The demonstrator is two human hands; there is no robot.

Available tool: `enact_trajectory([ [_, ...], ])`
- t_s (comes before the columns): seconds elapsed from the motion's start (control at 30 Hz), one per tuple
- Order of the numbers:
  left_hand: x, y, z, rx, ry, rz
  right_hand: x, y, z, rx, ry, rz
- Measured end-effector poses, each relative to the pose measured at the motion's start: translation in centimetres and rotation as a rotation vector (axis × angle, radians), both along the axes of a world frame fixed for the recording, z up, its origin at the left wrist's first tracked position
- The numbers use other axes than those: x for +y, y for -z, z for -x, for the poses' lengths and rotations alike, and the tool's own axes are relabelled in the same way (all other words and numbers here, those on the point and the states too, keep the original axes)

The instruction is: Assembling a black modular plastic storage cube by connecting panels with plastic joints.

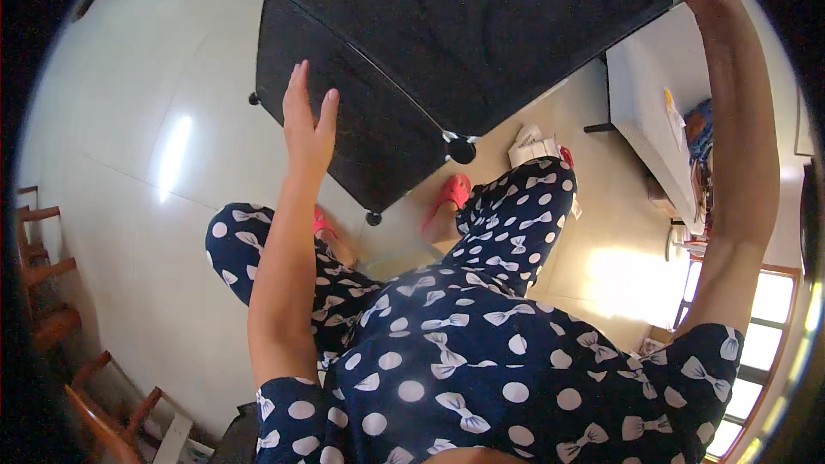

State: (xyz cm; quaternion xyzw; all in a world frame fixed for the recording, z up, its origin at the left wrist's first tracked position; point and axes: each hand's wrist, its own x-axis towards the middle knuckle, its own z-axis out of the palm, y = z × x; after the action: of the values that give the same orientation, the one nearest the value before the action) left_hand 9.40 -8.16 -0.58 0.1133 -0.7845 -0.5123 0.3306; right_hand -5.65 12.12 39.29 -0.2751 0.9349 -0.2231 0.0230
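A black cube-shaped storage unit (447,26) made of flat panels and round corner connectors stands on the tiled floor in front of me. My left hand (307,120) lies flat against its left side panel, fingers straight and slightly apart. My right arm reaches up along the right side of the picture to the unit's far top corner; the right hand itself is out of the frame. I wear dark blue clothes with white dots and bows, and red slippers (449,195).
A white table (653,94) with small items stands to the right. Folded white paper (531,144) lies on the floor by the unit. Wooden chairs (51,292) line the left edge. A bright window (756,335) is at lower right.
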Motion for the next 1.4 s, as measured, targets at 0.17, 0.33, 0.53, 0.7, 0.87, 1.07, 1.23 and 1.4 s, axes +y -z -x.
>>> enact_trajectory([
  [0.17,3.9,-6.4,-1.6,0.23,0.193,0.233,0.6,-0.8,0.8,0.045,0.011,0.099],
  [0.33,7.5,-10.1,-3.8,0.149,0.109,0.295,-4.4,-0.8,-1.2,0.089,0.03,0.065],
  [0.53,6.6,-9.0,-3.2,0.163,-0.092,0.289,-6.4,-2.9,-0.2,-0.088,0.032,0.076],
  [0.7,6.6,-8.8,-4.5,0.092,-0.087,0.191,-10.9,-0.5,3.3,-0.179,0.106,0.079],
  [0.87,7.3,-9.5,-4.9,0.003,-0.045,0.118,-13.0,1.2,6.7,-0.264,0.11,-0.129],
  [1.07,5.9,-8.1,-5.2,-0.068,-0.099,0.069,-10.8,-2.1,-0.8,0.089,-0.185,-0.446],
  [1.23,6.1,-9.1,-4.6,-0.094,-0.043,-0.117,-7.0,-0.6,-2.3,0.174,-0.184,-0.066],
  [1.4,6.6,-10.1,-4.4,-0.088,-0.041,-0.134,-3.6,2.6,-0.8,0.58,-0.297,0.095],
])
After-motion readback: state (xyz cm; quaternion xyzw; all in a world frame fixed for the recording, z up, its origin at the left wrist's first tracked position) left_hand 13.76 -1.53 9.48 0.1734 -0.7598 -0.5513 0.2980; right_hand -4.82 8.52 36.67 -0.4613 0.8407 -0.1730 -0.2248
